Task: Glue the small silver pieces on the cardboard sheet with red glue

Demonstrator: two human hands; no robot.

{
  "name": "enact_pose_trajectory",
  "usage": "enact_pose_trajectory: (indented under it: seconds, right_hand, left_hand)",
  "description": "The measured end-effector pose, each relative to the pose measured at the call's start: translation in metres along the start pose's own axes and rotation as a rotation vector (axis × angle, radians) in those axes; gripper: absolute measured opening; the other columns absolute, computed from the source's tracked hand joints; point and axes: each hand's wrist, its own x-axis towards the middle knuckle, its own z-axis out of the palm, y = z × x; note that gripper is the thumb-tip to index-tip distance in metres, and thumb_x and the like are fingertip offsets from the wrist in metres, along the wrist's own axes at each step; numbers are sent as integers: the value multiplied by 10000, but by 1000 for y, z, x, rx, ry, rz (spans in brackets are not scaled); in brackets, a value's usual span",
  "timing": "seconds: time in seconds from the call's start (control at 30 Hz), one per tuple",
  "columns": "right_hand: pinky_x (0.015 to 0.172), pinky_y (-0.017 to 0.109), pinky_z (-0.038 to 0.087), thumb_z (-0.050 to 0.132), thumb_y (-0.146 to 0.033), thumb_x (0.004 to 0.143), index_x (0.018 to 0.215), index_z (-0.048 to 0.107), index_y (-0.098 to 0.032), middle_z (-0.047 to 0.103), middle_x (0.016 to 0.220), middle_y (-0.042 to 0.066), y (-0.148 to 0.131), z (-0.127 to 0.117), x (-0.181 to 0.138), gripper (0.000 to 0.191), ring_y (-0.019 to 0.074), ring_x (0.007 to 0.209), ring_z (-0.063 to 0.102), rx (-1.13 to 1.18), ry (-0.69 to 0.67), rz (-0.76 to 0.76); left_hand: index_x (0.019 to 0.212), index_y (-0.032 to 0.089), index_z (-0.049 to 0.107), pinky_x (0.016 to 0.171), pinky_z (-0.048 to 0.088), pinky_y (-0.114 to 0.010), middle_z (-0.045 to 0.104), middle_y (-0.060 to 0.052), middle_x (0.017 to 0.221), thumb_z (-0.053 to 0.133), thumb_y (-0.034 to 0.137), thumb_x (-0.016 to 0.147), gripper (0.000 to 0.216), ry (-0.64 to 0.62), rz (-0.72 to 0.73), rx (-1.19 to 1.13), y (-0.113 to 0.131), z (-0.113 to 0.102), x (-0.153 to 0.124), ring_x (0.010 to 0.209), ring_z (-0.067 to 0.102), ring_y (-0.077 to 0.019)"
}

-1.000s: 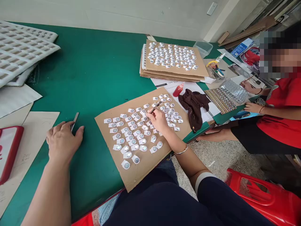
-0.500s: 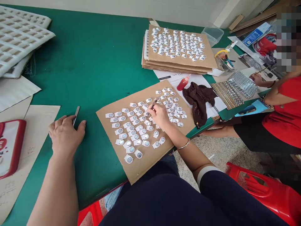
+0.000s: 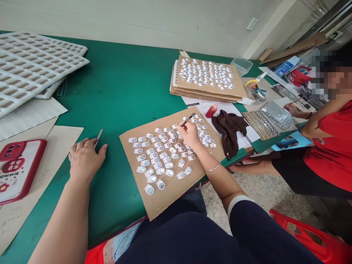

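Note:
My right hand [image 3: 189, 134] pinches metal tweezers [image 3: 187, 120] over a brown cardboard sheet [image 3: 165, 192] covered with several small white tabs bearing round silver pieces [image 3: 155, 159]. The tweezer tips point up and to the right, above the tabs at the sheet's far side. My left hand [image 3: 85, 157] rests on the green table [image 3: 123, 88], fingers curled around a thin metal tool [image 3: 98, 137] whose end sticks out past the fingers. Both forearms reach in from the bottom of the view.
A stack of cardboard sheets with more tabs [image 3: 207, 79] lies further back. A red bottle [image 3: 211, 110], dark cloth [image 3: 229, 128], white grid trays [image 3: 33, 69], and a red phone [image 3: 18, 168] are on the table. A person in red [image 3: 330, 146] sits at right. A red stool [image 3: 310, 234] stands below.
My right hand with the tweezers has shifted slightly toward the far right of the sheet. The left hand stays put on the table. The view has tilted.

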Motion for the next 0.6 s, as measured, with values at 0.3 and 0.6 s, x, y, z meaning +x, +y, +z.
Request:
enact_pose_trajectory:
  seconds: [0.3,0.6]
  right_hand:
    - [585,273,424,552,-356,815,808,604,-183,641,702,20,12,7,-8,180,128,554,523,-65,-38,-19]
    - [611,291,439,546,-335,821,790,600,-187,641,697,22,13,9,-7,161,138,575,538,-90,-55,-37]
  left_hand:
    - [1282,98,480,1008,316,-507,426,-179,1334,325,544,875,623,-14,6,31,2,0,1,1241,326,-367]
    - [1281,101,481,1005,326,-531,432,-192,1328,294,578,876,652,13,21,18,0,2,0,1245,331,-365]
